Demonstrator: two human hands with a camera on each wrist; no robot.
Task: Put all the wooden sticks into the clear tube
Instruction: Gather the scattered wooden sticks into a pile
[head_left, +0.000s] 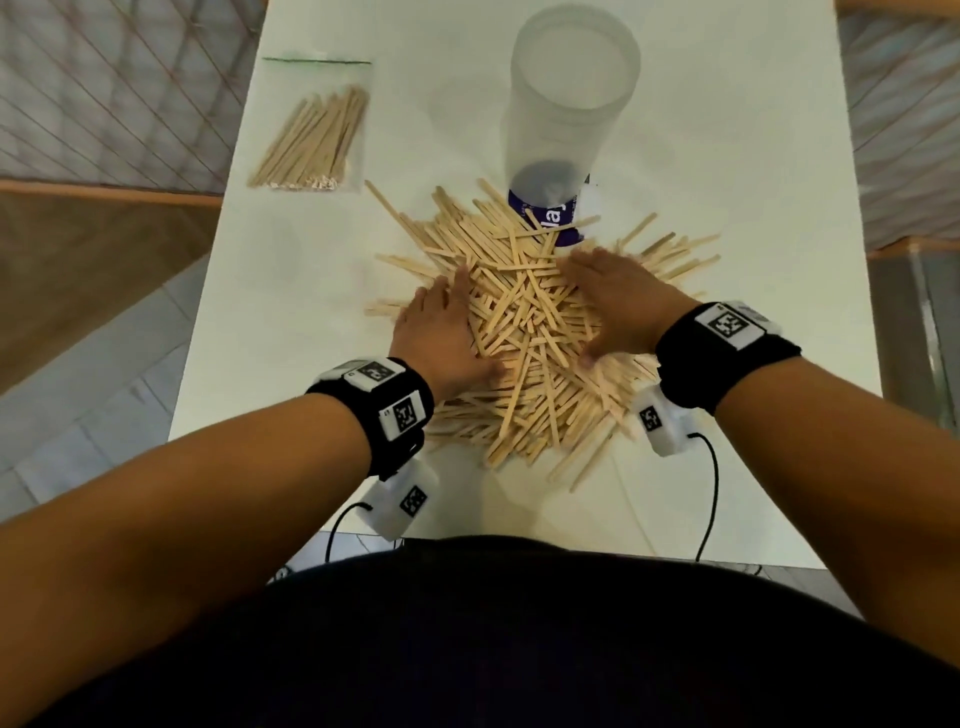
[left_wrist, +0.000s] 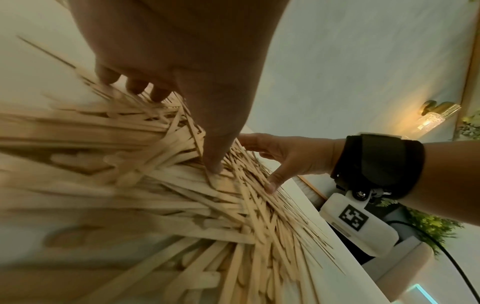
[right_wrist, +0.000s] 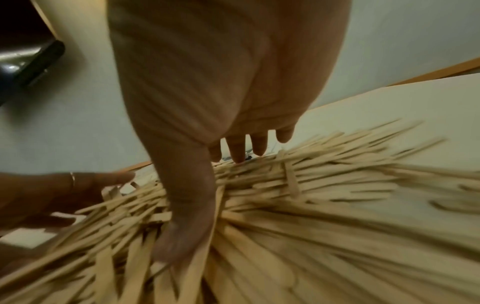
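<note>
A big loose pile of flat wooden sticks (head_left: 524, 332) lies in the middle of the white table (head_left: 291, 291). Behind it stands the tall clear tube (head_left: 566, 104) with a purple label at its base; some sticks lean on that base. My left hand (head_left: 441, 332) rests flat on the pile's left side, fingers straight. My right hand (head_left: 618, 301) lies flat on the right side. In the left wrist view the left hand (left_wrist: 187, 98) touches the sticks (left_wrist: 155, 185) with thumb and fingertips. The right wrist view shows the right hand (right_wrist: 221, 164) spread over the sticks (right_wrist: 311, 205).
A clear zip bag (head_left: 311, 140) holding more wooden sticks lies at the table's back left. The table's left and right edges drop off to the floor. Cables run from both wrist cameras over the near edge.
</note>
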